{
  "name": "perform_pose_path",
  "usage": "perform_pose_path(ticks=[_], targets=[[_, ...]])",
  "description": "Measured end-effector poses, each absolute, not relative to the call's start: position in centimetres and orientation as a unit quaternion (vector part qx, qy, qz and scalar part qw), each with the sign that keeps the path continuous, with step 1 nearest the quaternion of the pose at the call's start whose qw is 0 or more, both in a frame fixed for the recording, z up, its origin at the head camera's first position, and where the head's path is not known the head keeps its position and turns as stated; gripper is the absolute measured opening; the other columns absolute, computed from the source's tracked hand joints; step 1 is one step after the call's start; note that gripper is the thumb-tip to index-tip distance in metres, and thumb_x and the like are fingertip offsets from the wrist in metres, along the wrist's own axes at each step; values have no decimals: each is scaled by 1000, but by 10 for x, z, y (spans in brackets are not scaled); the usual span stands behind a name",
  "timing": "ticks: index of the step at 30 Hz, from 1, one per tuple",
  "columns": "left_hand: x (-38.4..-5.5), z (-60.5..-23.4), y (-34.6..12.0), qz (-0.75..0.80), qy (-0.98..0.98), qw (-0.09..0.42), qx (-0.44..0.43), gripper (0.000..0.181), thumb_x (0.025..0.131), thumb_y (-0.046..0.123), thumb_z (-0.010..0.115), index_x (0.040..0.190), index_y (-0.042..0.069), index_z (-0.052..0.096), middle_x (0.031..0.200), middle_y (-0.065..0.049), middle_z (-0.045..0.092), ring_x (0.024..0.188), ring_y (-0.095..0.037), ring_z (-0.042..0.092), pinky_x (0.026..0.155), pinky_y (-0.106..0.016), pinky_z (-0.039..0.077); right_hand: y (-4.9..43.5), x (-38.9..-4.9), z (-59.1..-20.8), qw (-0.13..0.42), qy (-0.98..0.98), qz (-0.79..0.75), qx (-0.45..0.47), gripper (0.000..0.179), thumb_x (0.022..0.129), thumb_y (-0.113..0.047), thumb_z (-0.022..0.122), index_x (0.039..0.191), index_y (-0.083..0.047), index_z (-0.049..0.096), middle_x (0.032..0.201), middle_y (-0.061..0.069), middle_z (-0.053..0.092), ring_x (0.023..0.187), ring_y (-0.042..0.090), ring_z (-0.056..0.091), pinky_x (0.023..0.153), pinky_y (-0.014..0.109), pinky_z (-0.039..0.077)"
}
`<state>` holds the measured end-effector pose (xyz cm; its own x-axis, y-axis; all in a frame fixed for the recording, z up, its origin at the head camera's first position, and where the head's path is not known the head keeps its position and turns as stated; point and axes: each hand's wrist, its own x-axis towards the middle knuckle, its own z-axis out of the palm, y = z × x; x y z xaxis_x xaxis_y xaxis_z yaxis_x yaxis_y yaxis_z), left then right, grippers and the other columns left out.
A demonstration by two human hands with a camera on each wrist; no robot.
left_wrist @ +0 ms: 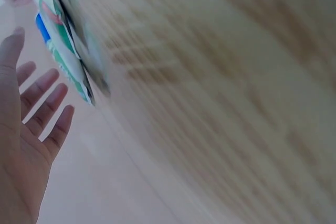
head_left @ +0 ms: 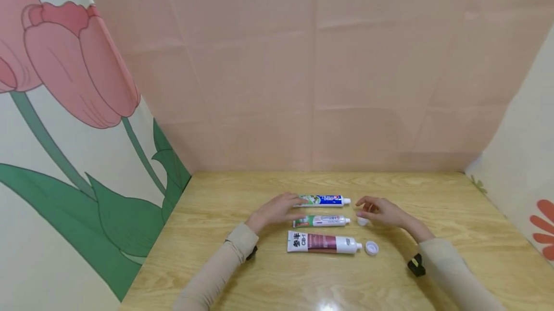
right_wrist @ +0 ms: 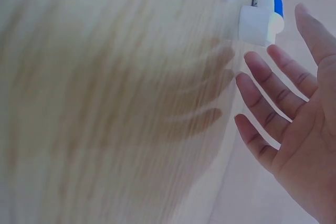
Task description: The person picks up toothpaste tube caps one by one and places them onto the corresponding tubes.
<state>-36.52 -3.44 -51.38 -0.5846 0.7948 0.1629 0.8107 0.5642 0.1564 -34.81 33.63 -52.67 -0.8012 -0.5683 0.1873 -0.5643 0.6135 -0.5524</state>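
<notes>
Left: beige sleeve (head_left: 216, 267), forearm angled inward. Left hand (head_left: 277, 209) has fingers spread, loosely straight, gripping nothing, by the tail ends of the blue tube (head_left: 329, 200) and green-and-white tube (head_left: 326, 221); contact unclear. Centre: these two and a maroon-and-white tube (head_left: 322, 243), glossy, lie roughly parallel on the wood-grain worktop (head_left: 268, 284), white ends rightward. Beyond: round white cap (head_left: 371, 248) beside the maroon tube's nozzle; smaller cap (head_left: 362, 222) near the green one's. Right hand (head_left: 385, 212): fingers parted, slightly bent, empty, just beside the smaller cap.
</notes>
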Motion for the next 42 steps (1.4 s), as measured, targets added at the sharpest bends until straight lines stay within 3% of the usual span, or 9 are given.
perform_pose_path(ticks=[7, 17, 32, 42], targets=[[-360, -514, -32, -68, -880, 33, -468, 56, 92, 52, 45, 137, 19, 44, 131, 3, 52, 118, -12, 47, 105, -31, 36, 337, -344, -528, 6, 901, -300, -312, 34, 88, -32, 63, 110, -6, 59, 85, -4, 60, 75, 8, 56, 66, 22, 49], [-356, -515, -31, -62, -876, 26, -478, 59, 91, 54, 47, 137, 17, 45, 123, 2, 56, 104, -9, 51, 94, -26, 44, 337, -339, -529, 1, 895, -303, -328, 38, 83, -33, 68, 109, -8, 59, 87, 3, 60, 74, 8, 54, 63, 22, 48], [-350, -519, -24, -12, -884, -6, -468, 69, 88, 60, 46, 144, 21, 33, 140, 0, 43, 124, -16, 43, 106, -32, 35, 338, -336, -536, -5, 894, -299, -334, 38, 79, -29, 73, 109, -9, 60, 89, 1, 60, 76, 13, 56, 64, 24, 48], [-355, -525, -18, -13, -875, 5, -484, 68, 87, 61, 44, 142, 22, 36, 138, 2, 45, 123, -13, 43, 106, -29, 34, 337, -336, -535, -6, 901, -280, -332, 34, 80, -31, 72, 106, -11, 61, 89, -1, 60, 76, 11, 54, 64, 24, 47]])
